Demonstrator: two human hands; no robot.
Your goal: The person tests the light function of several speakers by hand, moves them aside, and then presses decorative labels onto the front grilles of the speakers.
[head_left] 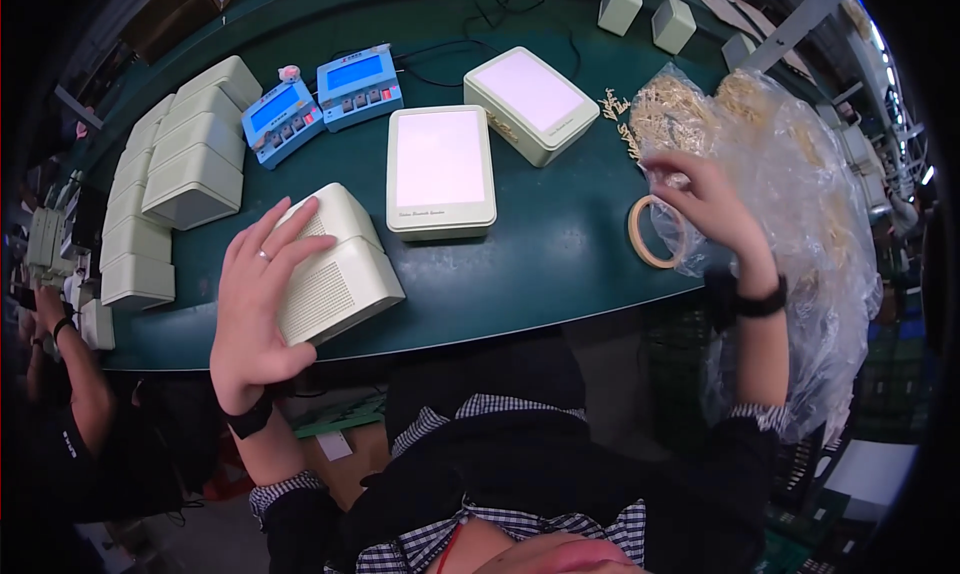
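1. Bench (560, 259) carries cream boxes (200, 134) grouped at left, presumably to leave working room.
2. Clear plastic bag (812, 199) slumps over the right edge, holding many small tan pieces (668, 102).
3. Cream box (350, 284) lies near the front edge; the left hand (255, 294), fingers spread across it, seems to steady it.
4. Right hand (708, 199) curls beside the bag; I cannot tell whether it pinches anything.
5. Tan ring (636, 239) lies just below.
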